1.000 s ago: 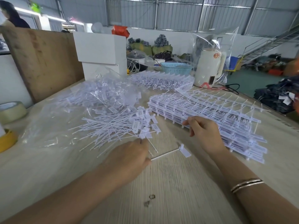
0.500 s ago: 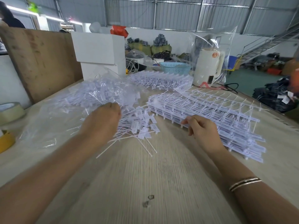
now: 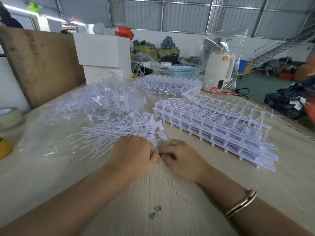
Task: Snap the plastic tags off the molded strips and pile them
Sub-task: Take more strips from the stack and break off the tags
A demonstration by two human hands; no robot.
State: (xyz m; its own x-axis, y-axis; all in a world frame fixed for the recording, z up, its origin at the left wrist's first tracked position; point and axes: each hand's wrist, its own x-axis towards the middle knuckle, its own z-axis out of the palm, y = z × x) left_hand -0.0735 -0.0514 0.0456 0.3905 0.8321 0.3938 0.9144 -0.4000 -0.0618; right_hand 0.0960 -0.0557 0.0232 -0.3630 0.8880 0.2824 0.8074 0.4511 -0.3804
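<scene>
**At the near centre of the table, both hands meet on one tag**

Left hand (image 3: 136,155) sits with fingers curled, pinching a thin white tag (image 3: 159,159); right hand (image 3: 181,158), bracelet (image 3: 242,202) on its wrist, pinches it too. Motion blur hides the fingertips. Off at far left, tape rolls (image 3: 9,116). Next, a clear plastic bag (image 3: 105,99) holding loose tags. Just beyond the hands, the pile of snapped tags (image 3: 122,132). Right of it, stacked molded strips (image 3: 213,126), one strip lifted on top. Behind, a blue basket (image 3: 184,71) and a bagged white kettle (image 3: 219,70).
</scene>
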